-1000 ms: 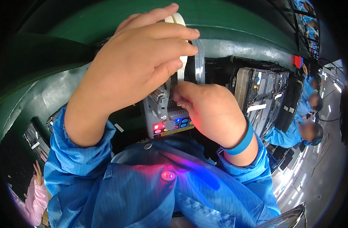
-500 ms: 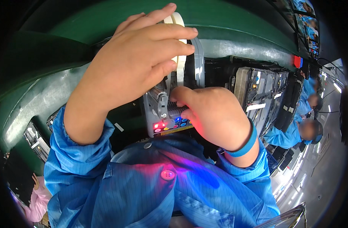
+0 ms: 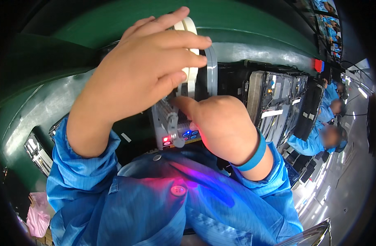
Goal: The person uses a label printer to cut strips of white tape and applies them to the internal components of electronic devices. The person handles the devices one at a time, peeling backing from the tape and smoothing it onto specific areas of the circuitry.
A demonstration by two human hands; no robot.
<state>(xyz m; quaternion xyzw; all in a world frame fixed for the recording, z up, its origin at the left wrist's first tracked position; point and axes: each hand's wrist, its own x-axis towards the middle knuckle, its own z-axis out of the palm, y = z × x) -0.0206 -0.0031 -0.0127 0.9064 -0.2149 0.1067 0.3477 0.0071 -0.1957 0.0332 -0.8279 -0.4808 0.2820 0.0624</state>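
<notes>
right hand (image 3: 223, 123) edged left; dispenser (image 3: 171, 123) beneath hands (image 3: 138, 61)

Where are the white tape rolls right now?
In the head view, at upper centre, the white tape rolls are partly hidden by the left hand, left of the grey frame.

The left hand (image 3: 149, 53) is held high, its back turned up and its fingers (image 3: 184, 39) spread apart, with the bare left forearm (image 3: 89, 129) angled inward. Lower down, the right hand (image 3: 223, 119) is turned leftward, its fingers bent, their tips partly hidden from view.
</notes>
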